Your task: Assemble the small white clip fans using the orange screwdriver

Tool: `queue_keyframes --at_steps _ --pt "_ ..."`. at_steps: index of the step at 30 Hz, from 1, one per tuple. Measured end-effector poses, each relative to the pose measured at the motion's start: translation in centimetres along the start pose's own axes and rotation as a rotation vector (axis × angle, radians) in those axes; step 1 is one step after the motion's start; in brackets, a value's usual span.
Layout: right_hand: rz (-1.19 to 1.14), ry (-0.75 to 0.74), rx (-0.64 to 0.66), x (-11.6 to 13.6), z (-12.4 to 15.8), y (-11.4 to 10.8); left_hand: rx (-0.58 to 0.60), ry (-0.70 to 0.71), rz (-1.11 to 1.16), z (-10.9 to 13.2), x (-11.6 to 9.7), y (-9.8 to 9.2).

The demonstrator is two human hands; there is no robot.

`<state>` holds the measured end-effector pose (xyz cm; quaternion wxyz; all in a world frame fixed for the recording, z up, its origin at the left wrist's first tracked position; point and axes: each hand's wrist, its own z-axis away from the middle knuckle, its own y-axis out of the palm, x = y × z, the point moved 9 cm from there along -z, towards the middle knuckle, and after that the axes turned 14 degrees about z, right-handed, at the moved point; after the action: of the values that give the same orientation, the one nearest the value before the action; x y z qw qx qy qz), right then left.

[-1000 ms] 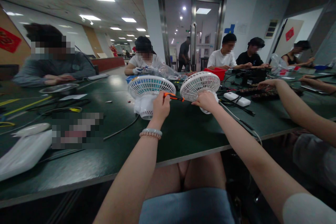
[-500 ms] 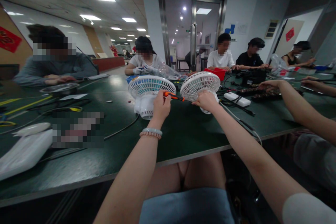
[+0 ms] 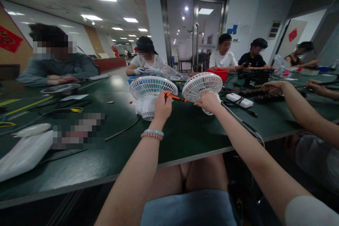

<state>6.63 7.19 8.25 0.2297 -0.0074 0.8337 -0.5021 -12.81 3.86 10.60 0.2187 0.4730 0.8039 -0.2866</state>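
Observation:
My left hand [image 3: 163, 105] is closed around the handle of an orange and black screwdriver [image 3: 176, 96]. The tool points right, its dark end close to the lower edge of a white fan [image 3: 201, 84]. My right hand [image 3: 208, 101] grips that fan low on its round grille, fingers partly hidden against it. Behind my left hand stands a second white fan [image 3: 148, 104], its grille tilted upward and its base on the green table [image 3: 182, 137]. The screwdriver's tip is too small to make out.
A white power adapter [image 3: 239, 100] with dark cables lies right of the fans. A white packet [image 3: 29, 152] sits at the left, a metal bowl [image 3: 60, 89] beyond it. A red bin [image 3: 218, 73] is at the back. A neighbour's arm [image 3: 299, 104] reaches in from the right.
My hands, the screwdriver and both fans look the same. Across the table, a person in white now holds up a small dark object. A hand at the right edge has shifted slightly.

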Motion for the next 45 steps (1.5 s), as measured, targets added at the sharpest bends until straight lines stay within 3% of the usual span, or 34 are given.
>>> queue_keyframes --at_steps 8,21,28,37,45 --pt "0.023 -0.047 0.006 0.3 0.3 -0.2 -0.006 0.000 -0.032 0.1 0.0 0.0" --pt "0.002 0.009 0.000 0.0 0.2 -0.2 0.069 -0.032 -0.054 0.4 -0.1 0.7" --pt "0.017 -0.010 0.009 0.1 0.1 0.0 0.075 0.016 -0.133 0.4 -1.1 0.8" --pt "0.003 -0.030 -0.041 0.2 0.2 -0.4 0.094 0.013 -0.189 0.4 -0.9 1.0" --pt "0.007 -0.004 -0.010 0.1 0.1 0.0 0.083 -0.011 -0.211 0.3 -0.9 0.9"
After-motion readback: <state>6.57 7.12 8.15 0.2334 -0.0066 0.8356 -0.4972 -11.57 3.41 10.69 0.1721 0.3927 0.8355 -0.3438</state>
